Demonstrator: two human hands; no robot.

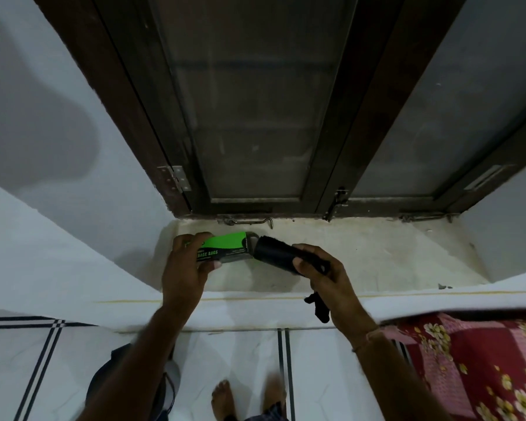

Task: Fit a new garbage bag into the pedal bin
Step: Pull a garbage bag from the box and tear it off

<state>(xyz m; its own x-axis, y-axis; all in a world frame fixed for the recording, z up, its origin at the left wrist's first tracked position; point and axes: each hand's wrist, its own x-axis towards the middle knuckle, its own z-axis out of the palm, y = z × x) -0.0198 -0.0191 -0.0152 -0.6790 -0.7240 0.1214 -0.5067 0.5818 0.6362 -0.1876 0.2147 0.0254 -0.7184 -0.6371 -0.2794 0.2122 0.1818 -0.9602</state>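
Note:
A green and black box of garbage bags (225, 247) is held over the pale window sill (377, 253) by my left hand (186, 262). Its open end faces right. My right hand (322, 276) grips a black roll of garbage bags (274, 253) whose left end sits at the box's mouth. A loose black strip of bag (320, 308) hangs down under my right hand. The pedal bin (134, 381), dark with a pale inside, stands on the floor at the lower left, mostly hidden behind my left forearm.
A dark wooden window (255, 117) with frosted panes rises behind the sill, with a metal latch hook (246, 221) at its base. A red floral cloth (483, 366) lies at the lower right. My bare feet (249, 399) stand on white tiles with dark lines.

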